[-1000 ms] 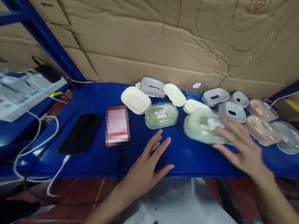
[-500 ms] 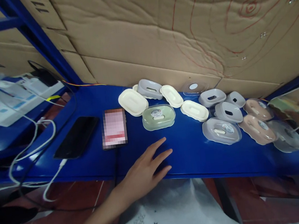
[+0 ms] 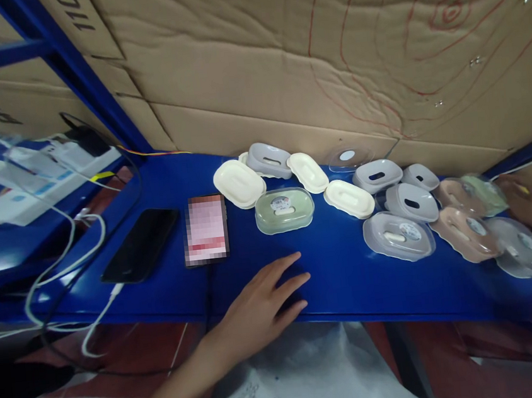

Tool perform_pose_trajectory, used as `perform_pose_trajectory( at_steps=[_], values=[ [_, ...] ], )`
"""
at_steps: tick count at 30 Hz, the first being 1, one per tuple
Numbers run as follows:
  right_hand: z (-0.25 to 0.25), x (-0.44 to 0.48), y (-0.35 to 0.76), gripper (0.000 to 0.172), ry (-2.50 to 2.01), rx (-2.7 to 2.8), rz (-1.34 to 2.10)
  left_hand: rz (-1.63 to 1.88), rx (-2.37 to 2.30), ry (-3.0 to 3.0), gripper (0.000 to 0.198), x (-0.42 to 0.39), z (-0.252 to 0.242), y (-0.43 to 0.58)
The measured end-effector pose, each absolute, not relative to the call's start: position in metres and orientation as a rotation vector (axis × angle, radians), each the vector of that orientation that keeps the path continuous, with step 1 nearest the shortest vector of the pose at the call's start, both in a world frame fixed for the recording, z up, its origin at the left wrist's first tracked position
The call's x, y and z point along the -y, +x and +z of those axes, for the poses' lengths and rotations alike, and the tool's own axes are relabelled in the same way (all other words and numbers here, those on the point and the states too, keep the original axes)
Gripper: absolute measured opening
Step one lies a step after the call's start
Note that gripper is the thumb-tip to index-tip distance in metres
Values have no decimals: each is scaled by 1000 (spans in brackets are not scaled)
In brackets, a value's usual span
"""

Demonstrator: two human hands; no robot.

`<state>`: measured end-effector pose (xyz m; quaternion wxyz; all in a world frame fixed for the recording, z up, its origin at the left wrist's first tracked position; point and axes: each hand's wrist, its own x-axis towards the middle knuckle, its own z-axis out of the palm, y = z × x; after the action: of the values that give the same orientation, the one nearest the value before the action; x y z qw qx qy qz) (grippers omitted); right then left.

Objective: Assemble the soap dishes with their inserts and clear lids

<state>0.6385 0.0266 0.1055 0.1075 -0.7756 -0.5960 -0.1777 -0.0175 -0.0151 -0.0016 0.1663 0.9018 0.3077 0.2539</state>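
My left hand [image 3: 258, 304] lies at the front edge of the blue table with its fingers spread, holding nothing. Beyond its fingertips sits a green soap box [image 3: 284, 210] with a clear lid. My right hand [image 3: 527, 200], blurred at the right edge, is beside another green soap box [image 3: 484, 194]; whether the fingers grip it does not show. Close to that hand are a brown-pink soap box [image 3: 467, 233], a second brown-pink box [image 3: 458, 196] and a greyish clear-lidded box [image 3: 518, 247]. A grey lidded soap box [image 3: 398, 236] stands left of these.
Cream oval trays [image 3: 240, 184] and grey soap box bases [image 3: 377, 176] line the back, near a clear lid [image 3: 348, 157]. At left lie a black phone [image 3: 140, 245], a phone with a blurred-out screen [image 3: 205, 230], white cables and a power strip [image 3: 46, 190]. Cardboard [image 3: 241, 56] walls the back.
At the right edge, the green soap box has shifted left to beside the brown-pink boxes, and my right hand shows more beside it. My left hand stays put. The view has shifted slightly.
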Motion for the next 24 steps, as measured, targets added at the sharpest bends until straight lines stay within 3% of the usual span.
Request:
perform_pose_trajectory(
  at_steps=[3,8,11,19,24],
  values=[
    [123,-31,565,65,-2242,1741,-358,694,-856,2588,40,15,-2,-18],
    [131,-60,412,42,-1684,2443,-68,669,-831,2597,38,14,-1,-18],
    [116,-86,356,42,-1756,2687,-96,684,-808,2598,38,14,1,-18],
    [87,-82,297,28,-1758,2935,-35,698,-796,2608,39,15,-1,-19],
    [97,-44,284,24,-1304,3028,467,679,-820,2664,50,16,2,-18]
  ],
)
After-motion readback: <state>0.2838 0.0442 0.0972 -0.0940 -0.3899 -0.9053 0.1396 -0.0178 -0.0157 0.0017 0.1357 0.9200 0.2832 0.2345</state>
